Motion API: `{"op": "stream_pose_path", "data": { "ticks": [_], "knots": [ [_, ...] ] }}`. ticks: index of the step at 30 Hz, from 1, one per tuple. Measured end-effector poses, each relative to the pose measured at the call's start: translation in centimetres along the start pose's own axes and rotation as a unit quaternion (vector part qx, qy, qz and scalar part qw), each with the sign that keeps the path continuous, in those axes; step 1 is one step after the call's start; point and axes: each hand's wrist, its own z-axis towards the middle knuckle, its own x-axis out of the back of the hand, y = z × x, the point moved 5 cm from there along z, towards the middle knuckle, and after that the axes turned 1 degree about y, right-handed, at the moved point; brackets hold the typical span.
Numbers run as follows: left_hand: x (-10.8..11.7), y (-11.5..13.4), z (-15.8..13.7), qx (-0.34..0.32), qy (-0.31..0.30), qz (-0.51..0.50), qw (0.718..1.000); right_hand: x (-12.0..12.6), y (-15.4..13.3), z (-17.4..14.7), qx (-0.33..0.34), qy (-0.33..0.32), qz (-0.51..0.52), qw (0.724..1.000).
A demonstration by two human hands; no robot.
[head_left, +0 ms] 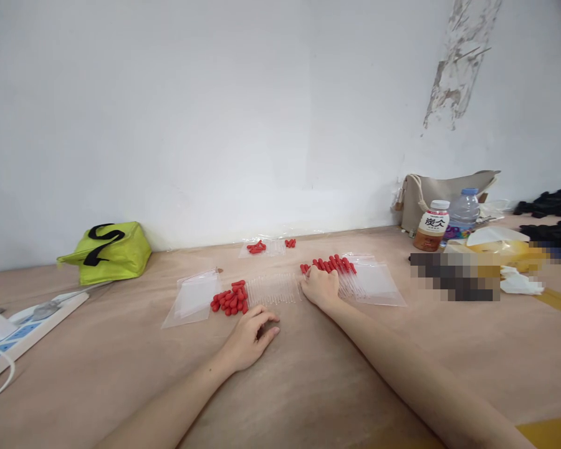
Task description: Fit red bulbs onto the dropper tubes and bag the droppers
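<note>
**Both hands down by the red-topped droppers**

So the right hand (321, 287) is lying on the counter (308, 386) with its fingers curled over the row of red-capped droppers (330, 264). They touch the near ends, but I can't tell if they're actually pinching one. Just left of those fingers sits a row of clear tubes (273, 289), and past that a heap of loose red caps (230, 300).

The left hand (251, 337) rests flat-ish, fingers loosely bent and holding nothing, with the cap heap just beyond its fingertips. Clear plastic bags (192, 300) lie left of the heap, and more bags (376, 282) lie right of the right fingers. Drink bottles (432, 226) stand well off to the right.
</note>
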Motion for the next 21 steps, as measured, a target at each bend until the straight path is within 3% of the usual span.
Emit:
{"op": "stream_pose_path", "data": {
  "ticks": [8,13,18,21],
  "knots": [
    [0.0,0.1,0.0,0.000,-0.002,0.006,1.000,0.4,-0.4,-0.1,0.017,0.008,0.021,1.000],
    [0.1,-0.1,0.1,0.000,-0.005,0.002,1.000,0.0,-1.7,0.3,0.011,-0.076,0.018,0.997],
    [-0.2,0.3,-0.1,-0.007,-0.004,-0.002,1.000,-0.4,-2.4,1.0,-0.015,-0.114,0.004,0.993],
    [0.4,0.6,-0.1,-0.017,0.047,0.009,0.999,-0.4,-2.9,1.2,-0.011,-0.131,-0.007,0.991]
  ]
}}
